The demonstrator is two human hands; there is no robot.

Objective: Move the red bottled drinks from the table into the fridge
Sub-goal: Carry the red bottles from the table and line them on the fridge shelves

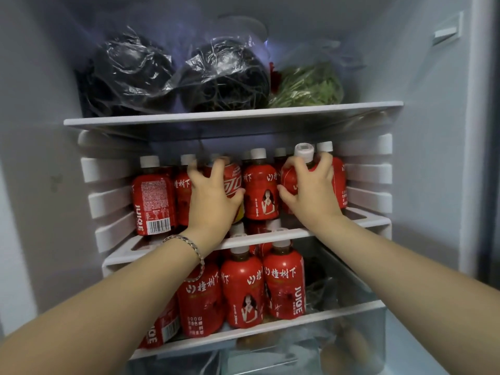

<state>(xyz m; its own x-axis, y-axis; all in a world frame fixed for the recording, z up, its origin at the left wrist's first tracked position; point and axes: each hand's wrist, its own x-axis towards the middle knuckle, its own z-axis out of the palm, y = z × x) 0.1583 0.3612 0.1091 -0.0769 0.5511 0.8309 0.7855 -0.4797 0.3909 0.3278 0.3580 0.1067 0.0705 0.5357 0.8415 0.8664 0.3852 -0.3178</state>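
I face the open fridge. My left hand grips a red drink can standing among the bottles on the middle shelf. My right hand grips a red juice bottle with a white cap, tilted slightly, at the right of the same shelf. Several red white-capped juice bottles stand in rows around both hands. More of the same red bottles fill the left and middle of the lower shelf.
The top shelf carries two dark bundles in clear plastic and a bag of greens. A clear drawer sits below the lower shelf. Ribbed side rails flank the middle shelf. A dark bag lies at the lower shelf's right.
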